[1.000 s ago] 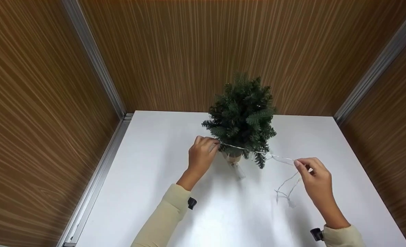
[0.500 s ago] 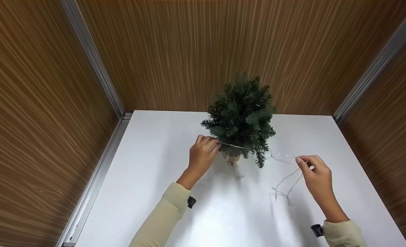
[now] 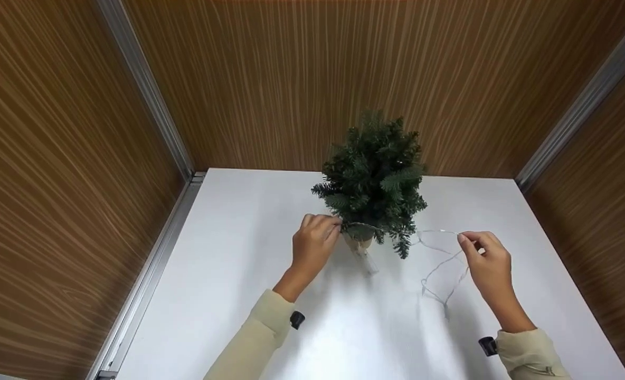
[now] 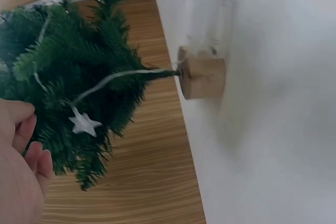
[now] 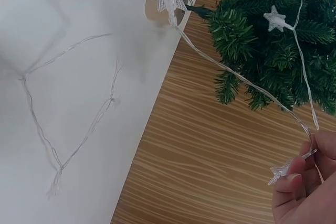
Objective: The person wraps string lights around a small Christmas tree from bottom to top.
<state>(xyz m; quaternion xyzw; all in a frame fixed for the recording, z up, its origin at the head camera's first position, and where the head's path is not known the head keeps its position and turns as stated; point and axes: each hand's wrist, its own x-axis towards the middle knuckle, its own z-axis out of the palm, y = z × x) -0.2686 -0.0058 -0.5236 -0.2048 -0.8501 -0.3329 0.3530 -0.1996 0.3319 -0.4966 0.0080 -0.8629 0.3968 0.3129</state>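
Observation:
A small artificial Christmas tree (image 3: 373,179) stands on a wooden base (image 4: 205,77). A string of star lights (image 5: 247,80) loops across its front; clear star-shaped lights (image 5: 275,18) show on it. My left hand (image 3: 315,240) is at the tree's lower left branches, fingers curled, with the string reaching its fingertips in the head view. The left wrist view shows a star light (image 4: 85,123) hanging close to those fingers. To the tree's right, my right hand (image 3: 486,264) pinches the string between thumb and fingers. One star light (image 5: 280,172) sits right at these fingertips, and the remaining string hangs below.
The tree stands on a white table (image 3: 228,253), between wood-grain panels (image 3: 270,84) at the back and sides. A clear, box-like piece (image 3: 365,262) lies at the tree's base. Dangling string (image 5: 39,124) hangs over the table on the right.
My right hand has moved slightly up and away from me. The string between the hands has gone from taut to slack, sagging against the tree. My left hand has barely moved.

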